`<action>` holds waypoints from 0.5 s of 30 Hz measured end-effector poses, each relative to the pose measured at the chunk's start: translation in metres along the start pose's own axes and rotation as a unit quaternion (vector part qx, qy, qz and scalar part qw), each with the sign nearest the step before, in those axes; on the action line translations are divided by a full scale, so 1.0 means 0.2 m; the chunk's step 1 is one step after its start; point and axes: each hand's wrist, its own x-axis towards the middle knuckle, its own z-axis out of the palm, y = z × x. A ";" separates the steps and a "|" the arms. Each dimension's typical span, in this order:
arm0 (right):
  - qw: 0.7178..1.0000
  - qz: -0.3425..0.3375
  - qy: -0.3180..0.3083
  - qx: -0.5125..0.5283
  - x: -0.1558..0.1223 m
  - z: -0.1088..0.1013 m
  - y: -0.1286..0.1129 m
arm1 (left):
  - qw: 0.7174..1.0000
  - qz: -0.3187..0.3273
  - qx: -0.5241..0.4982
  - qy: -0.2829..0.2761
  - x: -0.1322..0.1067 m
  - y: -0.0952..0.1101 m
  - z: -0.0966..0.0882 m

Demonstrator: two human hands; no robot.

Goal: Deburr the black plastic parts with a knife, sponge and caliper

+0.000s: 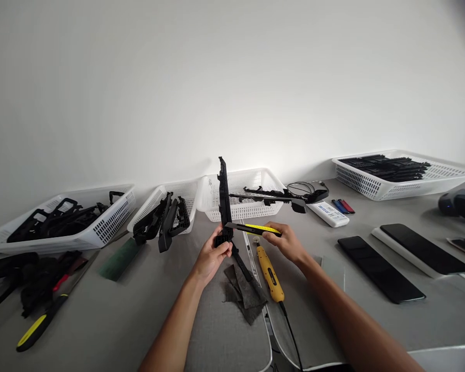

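Work seems unfinished: our left hand pinches a long black plastic bracket, our right hand a yellow-black utility knife.

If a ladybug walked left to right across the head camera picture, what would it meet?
Yellow-and-black handle, green sheet, left hand holding a long black part, yellow corded tool, flat black slab, dark rounded device.

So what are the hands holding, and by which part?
The left hand holds a black plastic piece by the section below its upright stretch; the right hand grips a cutter knife by the back of its handle.
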 end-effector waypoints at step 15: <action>1.000 0.013 -0.018 0.013 0.00 -0.01 -0.01 | 0.987 0.088 0.130 0.034 0.06 -0.09 -0.05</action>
